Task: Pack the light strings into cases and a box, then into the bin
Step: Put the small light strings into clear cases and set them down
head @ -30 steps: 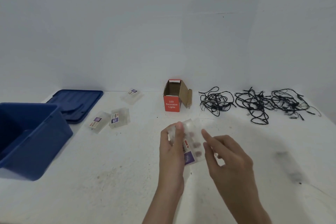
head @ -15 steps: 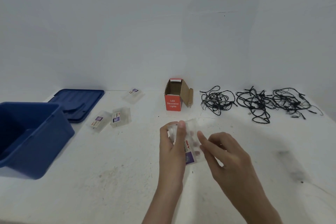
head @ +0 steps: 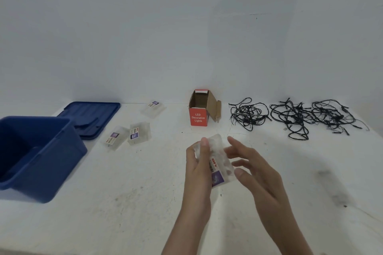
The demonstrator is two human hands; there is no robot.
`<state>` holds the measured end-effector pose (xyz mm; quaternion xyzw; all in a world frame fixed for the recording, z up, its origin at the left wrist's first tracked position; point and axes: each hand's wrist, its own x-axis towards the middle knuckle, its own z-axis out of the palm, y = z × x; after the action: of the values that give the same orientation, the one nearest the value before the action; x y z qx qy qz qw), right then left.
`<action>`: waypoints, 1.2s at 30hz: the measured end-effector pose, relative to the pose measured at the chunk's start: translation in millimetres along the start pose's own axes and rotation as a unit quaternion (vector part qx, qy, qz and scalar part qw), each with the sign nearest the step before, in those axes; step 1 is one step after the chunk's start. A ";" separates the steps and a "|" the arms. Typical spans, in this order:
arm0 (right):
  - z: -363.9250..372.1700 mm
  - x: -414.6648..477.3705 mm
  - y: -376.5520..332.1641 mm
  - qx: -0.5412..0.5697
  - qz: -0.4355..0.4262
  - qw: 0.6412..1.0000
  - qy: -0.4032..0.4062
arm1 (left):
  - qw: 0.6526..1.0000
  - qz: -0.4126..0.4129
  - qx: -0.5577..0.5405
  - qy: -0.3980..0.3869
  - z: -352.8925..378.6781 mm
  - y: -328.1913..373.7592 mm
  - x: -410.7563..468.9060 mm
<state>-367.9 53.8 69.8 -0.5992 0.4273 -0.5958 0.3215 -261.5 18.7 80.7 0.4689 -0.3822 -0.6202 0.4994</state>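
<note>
Table (head: 124, 203): white, bearing everything.
Bin (head: 51, 161): blue, open, 9 o'clock.
Lid (head: 91, 114): flat behind the bin, 10 o'clock.
Light strings (head: 298, 118): black tangles, 2 o'clock.
Left hand (head: 199, 170): fingers curled round a clear case (head: 219, 163), mid-table.
Right hand (head: 257, 174): fingers loosely spread at the case's 3 o'clock, gripping nothing.
Box (head: 198, 117): red, top open, 12 o'clock.
Loose cases (head: 138, 133): three, 10 to 11 o'clock.

Clear case (head: 220, 159) held tilted; black strings (head: 298, 117) tangled beside open red box (head: 198, 117).

White table (head: 103, 223) with a dark smudge (head: 335, 190), against a plain pale wall (head: 186, 27)
</note>
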 end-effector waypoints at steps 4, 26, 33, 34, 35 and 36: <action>2.1 1.6 1.1 0.018 0.049 0.999 -0.002 | 0.999 -0.014 -0.038 -0.018 -2.6 -0.1 -1.4; -30.8 6.9 16.9 0.103 0.099 0.989 -0.033 | 0.966 0.074 0.091 -0.230 -36.0 3.3 18.8; -36.8 16.7 25.7 0.168 0.148 0.974 -0.025 | 0.966 0.085 0.137 -0.203 -40.4 9.1 26.7; -36.3 19.0 27.9 0.168 0.154 0.973 -0.023 | 0.966 0.091 0.138 -0.200 -41.9 8.5 28.3; -35.5 21.4 30.6 0.166 0.158 0.973 -0.022 | 0.965 0.098 0.141 -0.197 -43.9 7.4 30.6; -34.1 23.5 32.9 0.164 0.160 0.973 -0.023 | 0.964 0.107 0.149 -0.190 -46.2 6.5 32.5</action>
<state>-407.6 22.9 53.6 -0.4757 0.4066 -0.5847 0.5162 -217.3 -14.7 67.9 0.3678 -0.6060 -0.5773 0.4051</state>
